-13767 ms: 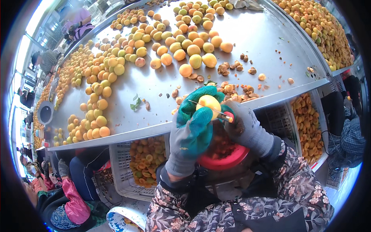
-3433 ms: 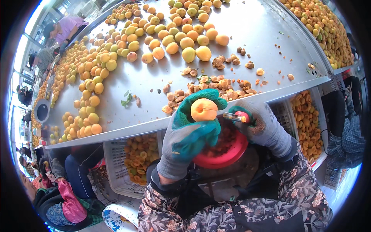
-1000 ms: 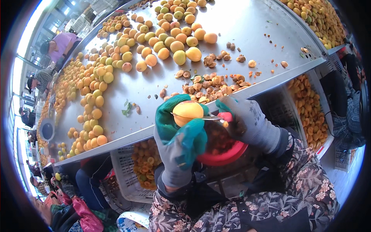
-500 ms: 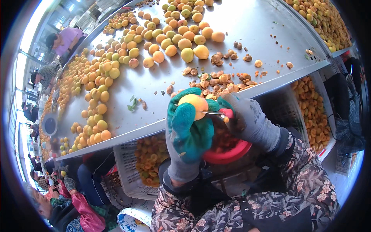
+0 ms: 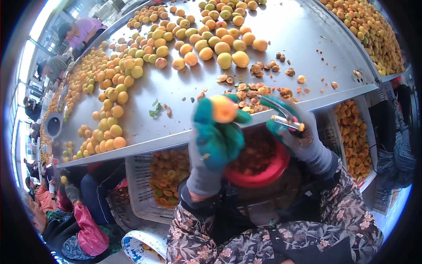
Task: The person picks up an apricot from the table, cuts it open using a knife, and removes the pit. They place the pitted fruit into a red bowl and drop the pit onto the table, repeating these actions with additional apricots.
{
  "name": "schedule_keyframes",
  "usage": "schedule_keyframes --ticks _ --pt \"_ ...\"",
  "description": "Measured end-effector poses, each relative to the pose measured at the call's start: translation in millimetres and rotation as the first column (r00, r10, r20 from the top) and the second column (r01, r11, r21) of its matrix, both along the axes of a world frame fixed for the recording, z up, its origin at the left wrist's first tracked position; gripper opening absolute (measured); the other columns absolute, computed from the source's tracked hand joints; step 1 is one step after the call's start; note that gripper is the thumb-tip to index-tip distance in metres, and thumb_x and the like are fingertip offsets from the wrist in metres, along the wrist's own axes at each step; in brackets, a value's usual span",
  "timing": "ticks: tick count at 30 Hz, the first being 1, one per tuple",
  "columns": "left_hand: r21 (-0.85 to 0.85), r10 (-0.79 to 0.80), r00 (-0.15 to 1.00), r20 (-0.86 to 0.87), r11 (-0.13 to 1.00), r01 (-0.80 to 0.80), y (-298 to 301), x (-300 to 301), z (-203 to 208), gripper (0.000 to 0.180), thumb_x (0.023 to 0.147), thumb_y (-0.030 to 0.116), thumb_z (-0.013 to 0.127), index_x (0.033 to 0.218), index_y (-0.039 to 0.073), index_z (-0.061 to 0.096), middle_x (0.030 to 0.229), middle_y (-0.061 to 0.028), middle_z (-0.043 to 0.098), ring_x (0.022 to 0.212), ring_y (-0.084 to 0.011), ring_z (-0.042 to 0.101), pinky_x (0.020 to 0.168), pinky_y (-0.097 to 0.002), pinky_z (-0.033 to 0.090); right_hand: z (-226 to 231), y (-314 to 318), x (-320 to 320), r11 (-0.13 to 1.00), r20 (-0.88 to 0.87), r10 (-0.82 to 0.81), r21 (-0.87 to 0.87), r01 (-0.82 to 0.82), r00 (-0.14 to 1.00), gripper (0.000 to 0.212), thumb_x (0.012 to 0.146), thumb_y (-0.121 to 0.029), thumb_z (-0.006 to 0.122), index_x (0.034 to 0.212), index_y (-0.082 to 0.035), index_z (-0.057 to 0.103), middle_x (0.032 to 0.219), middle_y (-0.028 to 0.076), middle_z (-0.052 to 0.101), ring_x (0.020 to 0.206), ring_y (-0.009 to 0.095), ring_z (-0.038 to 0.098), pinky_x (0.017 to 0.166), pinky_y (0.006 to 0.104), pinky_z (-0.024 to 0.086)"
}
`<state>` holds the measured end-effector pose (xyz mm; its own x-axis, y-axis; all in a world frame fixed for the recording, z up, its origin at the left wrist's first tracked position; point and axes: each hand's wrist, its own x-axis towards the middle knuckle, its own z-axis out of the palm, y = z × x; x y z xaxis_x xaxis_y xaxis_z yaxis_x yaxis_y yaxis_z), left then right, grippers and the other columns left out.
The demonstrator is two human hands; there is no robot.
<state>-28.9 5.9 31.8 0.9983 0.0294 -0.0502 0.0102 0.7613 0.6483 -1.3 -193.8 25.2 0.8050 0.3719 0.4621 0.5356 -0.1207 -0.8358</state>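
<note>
My left hand (image 5: 215,143), in a grey glove with a green coated palm, is closed around an orange apricot (image 5: 223,109) above the table's near edge. To its right, my right hand (image 5: 304,138), gloved alike, grips a small metal tool (image 5: 286,122) with a red part at the fingers. The tool's exact kind is not clear. The tool is apart from the apricot. Below both hands is a red basin (image 5: 259,179) holding dark reddish-brown pieces. Just beyond the hands, brown pits and scraps (image 5: 250,93) lie heaped on the metal table (image 5: 184,116).
Whole apricots (image 5: 116,97) spread over the table's left and far parts. Crates of apricot halves stand under the table, one at left (image 5: 143,193), one at right (image 5: 372,149). A white bucket (image 5: 136,246) is at lower left. Other people (image 5: 83,33) sit along the left side.
The tool has come away from the apricot as my right hand moved right and its fingers shifted. My left hand still holds the apricot, slightly higher. The whole view has shifted a little.
</note>
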Motion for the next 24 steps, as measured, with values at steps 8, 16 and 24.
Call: schedule_keyframes --ticks 8,16,24 --pt "0.040 -0.501 0.863 -0.068 0.863 0.504 -4.3 -0.5 5.0 0.039 0.095 0.026 0.060 0.122 -0.003 0.054 0.104 -0.0099 0.063 0.083 -0.0201 0.063 0.071 -0.0321 0.053 11.3 -12.2 7.6 0.982 0.076 0.175 -0.091 -0.168 0.982 0.059 0.077 -0.008 0.070 0.133 0.000 0.053 0.109 0.019 0.066 0.092 0.032 0.068 0.080 0.0359 0.052" --pt "0.717 -0.098 0.909 0.406 0.651 -0.250 -31.3 -20.8 -52.5 0.088 0.071 0.016 0.085 0.142 -0.005 0.037 0.125 -0.0135 0.055 0.115 -0.0240 0.055 0.100 -0.0365 0.043 8.1 -6.5 5.4 0.932 0.381 0.233 -0.349 -0.094 0.895 0.078 0.067 -0.008 0.073 0.139 0.000 0.043 0.092 0.016 0.064 0.076 0.038 0.064 0.062 0.0434 0.051" --pt "0.682 -0.021 0.911 0.411 0.670 -0.292 -28.9 -3.6 -40.0 0.050 0.091 0.016 0.066 0.133 -0.002 0.045 0.110 -0.0106 0.062 0.087 -0.0148 0.062 0.071 -0.0282 0.052 -7.1 15.9 -14.2 0.997 -0.112 0.081 -0.003 -0.082 0.990 0.053 0.084 -0.006 0.064 0.133 0.004 0.048 0.109 0.022 0.065 0.094 0.032 0.069 0.080 0.0347 0.054"
